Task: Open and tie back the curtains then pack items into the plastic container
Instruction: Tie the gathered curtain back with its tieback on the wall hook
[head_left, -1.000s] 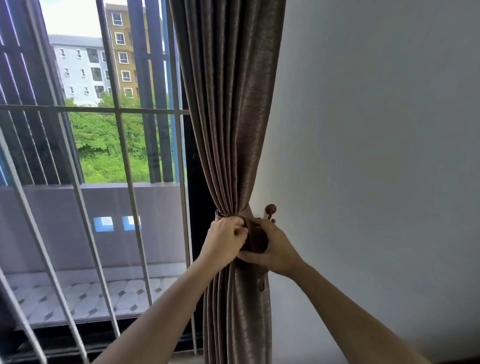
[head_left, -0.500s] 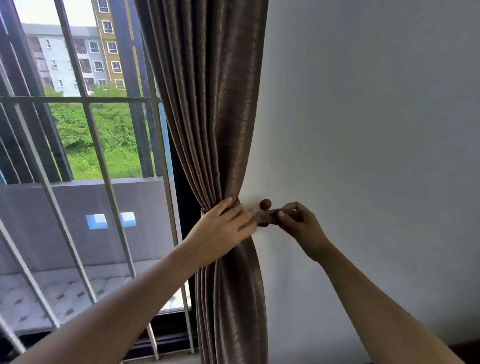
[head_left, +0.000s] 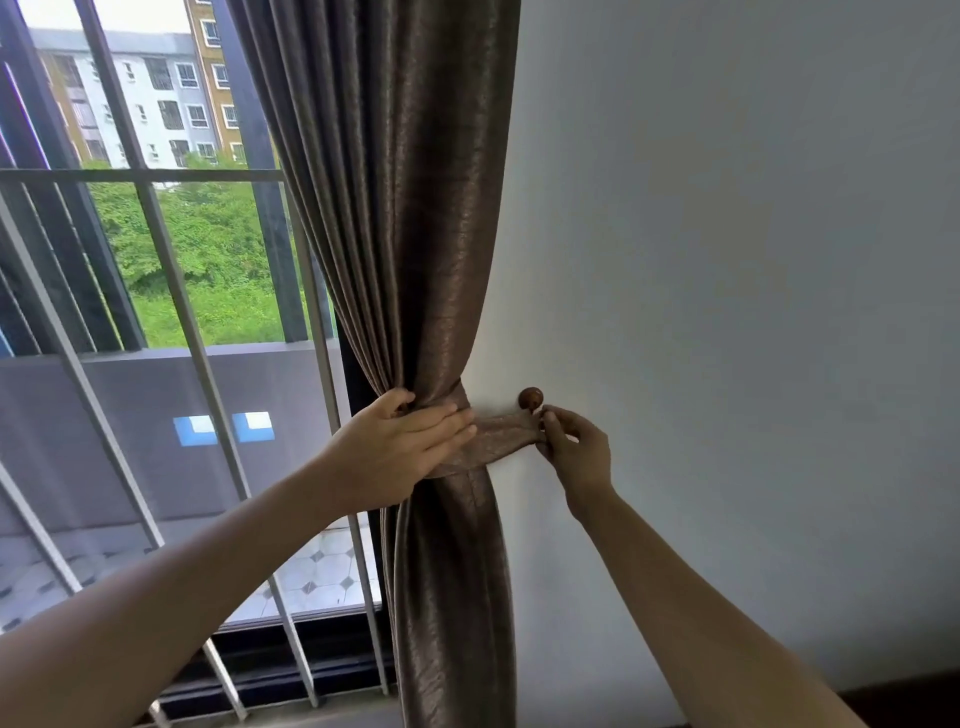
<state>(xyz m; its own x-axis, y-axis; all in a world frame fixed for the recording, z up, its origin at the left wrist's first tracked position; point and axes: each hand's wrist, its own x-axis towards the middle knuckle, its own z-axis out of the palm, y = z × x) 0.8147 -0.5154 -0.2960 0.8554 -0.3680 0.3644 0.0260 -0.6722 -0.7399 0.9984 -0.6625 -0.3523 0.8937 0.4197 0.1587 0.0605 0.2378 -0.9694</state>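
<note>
Fingers (head_left: 551, 420) of the right hand (head_left: 574, 453) pinch the free end of the tieback (head_left: 501, 437), a band of the same brown, faintly shiny cloth as the curtain (head_left: 415, 208), right under the round wooden knob (head_left: 530, 399) fixed to the pale wall (head_left: 727, 260). Whether the band's end is already on the knob cannot be told. From that pinch the band runs left, taut and slightly twisted, and wraps the gathered curtain at its narrowest point. There the left hand (head_left: 395, 452) lies flat over band and folds, fingers stretched toward the right and touching the cloth, thumb hooked round the far side of the bundle, so the hand clasps the curtain. Above the band the cloth fans out in deep pleats; below it hangs in a tight column toward the floor. Both forearms reach up from the lower corners, bare, the left crossing in front of the barred window (head_left: 156, 312), the right along the wall.
</note>
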